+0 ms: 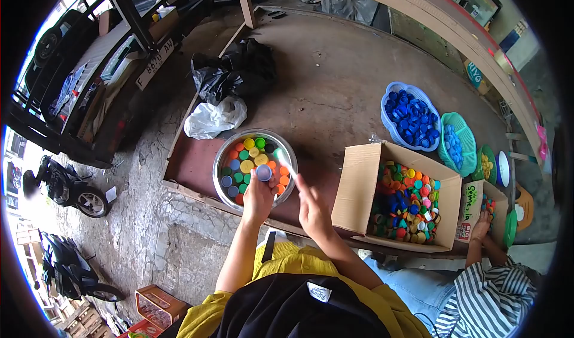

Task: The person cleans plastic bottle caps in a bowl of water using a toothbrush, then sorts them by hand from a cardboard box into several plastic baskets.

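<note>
A round metal basin [217, 185] stands at the near left edge of the table, with orange, green, yellow and blue bottle caps lying inside. Over the basin, my left hand [257, 201] pinches a translucent bluish bottle cap [263, 172], its hollow or flat face turned upward. My right hand [314, 211] is at the basin's right rim, fingers closed around a slim whitish tool [287, 162] that slants over the caps. The tool is smeared by motion, so I cannot tell its kind.
Right of the basin, a cardboard box [359, 188] holds mixed caps. Beyond it are a blue basket [391, 90] and a teal basket [467, 136] of blue caps. Plastic bags [216, 118] lie far left. A co-worker's hand [480, 227] reaches into a smaller box.
</note>
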A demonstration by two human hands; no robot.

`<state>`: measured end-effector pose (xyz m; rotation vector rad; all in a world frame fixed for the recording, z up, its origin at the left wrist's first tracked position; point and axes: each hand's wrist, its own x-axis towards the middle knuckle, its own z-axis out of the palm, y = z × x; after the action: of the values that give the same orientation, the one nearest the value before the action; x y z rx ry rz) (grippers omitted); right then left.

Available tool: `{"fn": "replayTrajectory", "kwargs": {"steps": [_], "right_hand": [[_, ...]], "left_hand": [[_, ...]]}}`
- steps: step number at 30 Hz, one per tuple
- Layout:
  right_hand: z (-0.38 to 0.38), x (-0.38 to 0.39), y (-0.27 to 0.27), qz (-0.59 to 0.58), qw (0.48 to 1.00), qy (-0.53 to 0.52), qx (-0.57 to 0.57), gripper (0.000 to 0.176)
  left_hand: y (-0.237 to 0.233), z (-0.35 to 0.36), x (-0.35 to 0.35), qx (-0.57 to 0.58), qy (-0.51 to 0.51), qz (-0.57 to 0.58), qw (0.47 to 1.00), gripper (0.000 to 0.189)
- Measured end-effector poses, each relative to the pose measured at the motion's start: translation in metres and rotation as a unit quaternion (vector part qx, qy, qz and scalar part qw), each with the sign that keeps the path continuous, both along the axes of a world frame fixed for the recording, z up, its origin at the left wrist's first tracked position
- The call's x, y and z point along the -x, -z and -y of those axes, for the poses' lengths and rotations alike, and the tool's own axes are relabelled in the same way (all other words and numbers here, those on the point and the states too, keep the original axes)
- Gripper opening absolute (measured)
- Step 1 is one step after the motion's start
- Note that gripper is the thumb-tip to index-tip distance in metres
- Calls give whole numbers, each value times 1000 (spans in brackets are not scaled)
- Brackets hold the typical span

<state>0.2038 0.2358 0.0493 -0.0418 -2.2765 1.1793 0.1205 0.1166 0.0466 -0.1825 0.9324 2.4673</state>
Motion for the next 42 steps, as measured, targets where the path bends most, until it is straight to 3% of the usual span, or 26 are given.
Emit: {"fn": "replayTrajectory", "kwargs": {"steps": [3, 6, 9, 11, 12, 13, 15, 16, 19, 20, 23, 24, 27, 29, 31, 33, 35, 37, 39, 41, 42], "right_hand": [[4, -5, 10, 90, 990, -85, -70, 59], [-2, 12, 3, 18, 999, 7, 28, 61], [4, 1, 4, 36, 989, -117, -85, 60], [-4, 8, 4, 139, 986, -73, -56, 56], [-6, 17, 4, 79, 996, -37, -15, 57], [-3, 22, 6, 19, 999, 1, 29, 58], [3, 8, 2, 67, 990, -78, -98, 53], [9, 8, 11, 54, 990, -99, -81, 50], [-5, 32, 13, -13, 999, 23, 45, 53], [-8, 27, 7, 4, 1000, 28, 5, 54], [7, 3, 2, 72, 985, -108, -112, 53], [4, 5, 16, 91, 990, -90, -58, 55], [3, 17, 3, 28, 999, -1, 29, 56], [7, 0, 2, 131, 981, -100, -101, 49], [7, 3, 3, 174, 980, -58, -77, 47], [0, 22, 11, 46, 998, 18, 28, 50], [2, 16, 8, 62, 998, -19, -22, 52], [11, 2, 11, 43, 989, -103, -99, 55], [2, 6, 13, 98, 993, -47, -45, 54], [-6, 24, 13, -36, 999, 14, 14, 51], [-4, 12, -3, 82, 996, -9, 23, 38]], "left_hand": [[3, -2, 4, 6, 8, 11, 1000, 38], [3, -2, 3, -1, 21, 19, 1000, 38], [3, 3, 5, -9, 37, 18, 999, 38], [9, 4, 9, -15, 48, 14, 999, 38], [18, 7, 10, -77, 72, 0, 994, 39], [3, 3, 7, -46, 46, 32, 997, 39], [-26, -8, 3, 17, -5, 92, 996, 38], [-24, -6, 5, 11, -11, 93, 996, 39], [20, 16, 14, -146, 108, -15, 983, 39], [23, 16, 12, -79, 73, 4, 994, 39], [-18, 2, 9, 33, -16, 61, 997, 39], [7, 10, 13, 7, 35, 16, 999, 39], [7, 7, 7, -46, 62, 18, 997, 40], [-1, 5, 6, -15, 39, 44, 998, 39], [4, 7, 9, -13, 43, 38, 998, 39], [12, 8, 8, -29, 50, 24, 998, 39], [6, 8, 9, -32, 44, 19, 998, 39], [-1, 8, 12, -10, 19, 18, 1000, 36], [4, 10, 13, 16, 10, -8, 1000, 34], [21, 14, 14, 47, 12, -62, 997, 33], [16, 14, 13, 142, -10, -119, 983, 32]]}}
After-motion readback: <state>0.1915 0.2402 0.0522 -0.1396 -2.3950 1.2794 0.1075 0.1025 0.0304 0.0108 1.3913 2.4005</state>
